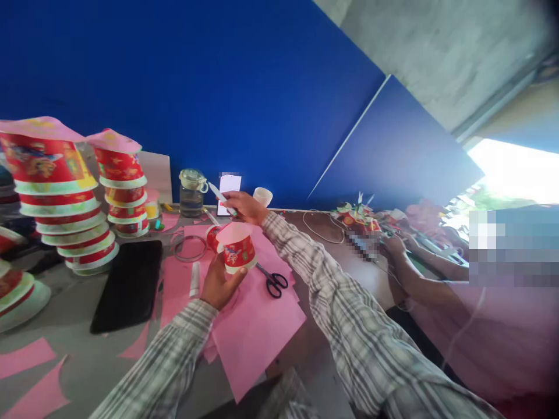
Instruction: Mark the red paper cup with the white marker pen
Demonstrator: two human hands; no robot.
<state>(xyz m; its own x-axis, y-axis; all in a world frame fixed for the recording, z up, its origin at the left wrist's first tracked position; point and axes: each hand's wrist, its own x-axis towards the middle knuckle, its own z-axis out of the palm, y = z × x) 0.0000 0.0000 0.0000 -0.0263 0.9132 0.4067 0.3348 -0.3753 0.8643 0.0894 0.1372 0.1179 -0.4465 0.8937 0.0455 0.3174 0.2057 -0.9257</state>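
My left hand (220, 282) is closed around a red printed paper cup (238, 249) with a pink paper top, held just above the pink paper sheets (257, 326). My right hand (245, 206) reaches toward the back of the table and is shut on a white pen-like stick (217, 193) that points up and left. A glass jar (191, 192) stands just left of that hand. Black scissors (275, 282) lie on the pink paper right of the cup.
Tall stacks of red cups with pink tops (56, 192) (122, 183) stand at the left. A black flat pad (128, 285) lies beside them. Another person's hands (395, 244) work at the right among decorations. A blue wall (218, 87) backs the table.
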